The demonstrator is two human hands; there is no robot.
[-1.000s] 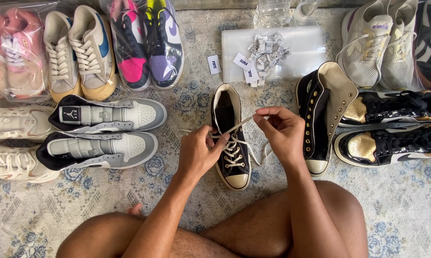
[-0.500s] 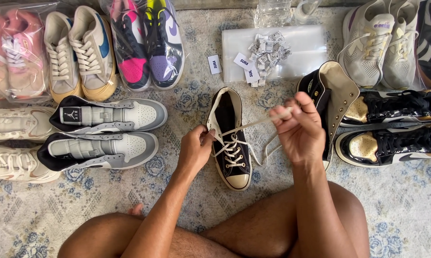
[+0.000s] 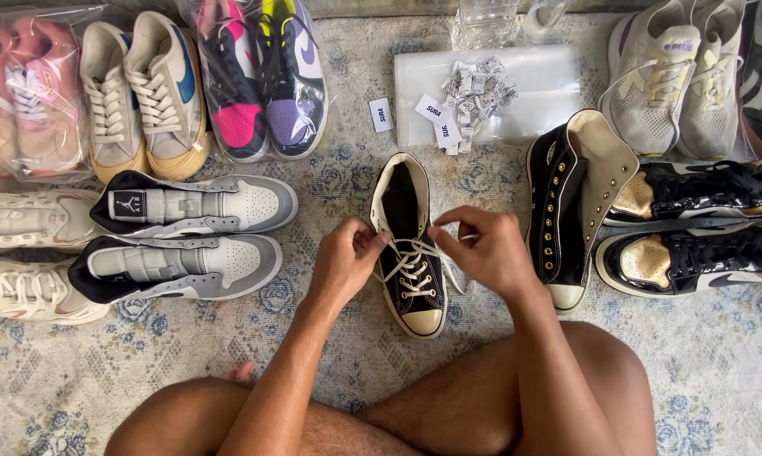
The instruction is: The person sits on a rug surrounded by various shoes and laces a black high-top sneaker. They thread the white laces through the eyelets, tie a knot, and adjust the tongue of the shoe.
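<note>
- black high-top shoe point(image 3: 415, 262) on rug point(image 3: 719, 371), centre, toe at 6 o'clock
- left hand point(image 3: 345, 257) grip pinched on white lace point(image 3: 410, 253); right hand point(image 3: 487, 249) pinching the other end
- lower eyelets laced, upper ones open
- matching shoe point(image 3: 571, 203) at 3 o'clock, unlaced

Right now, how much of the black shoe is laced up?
The lower eyelets of the black high-top already carry crossed white lace. Both hands, left hand and right hand, pinch the lace at mid-shoe. Its upper eyelets and the unlaced matching shoe remain.
</note>
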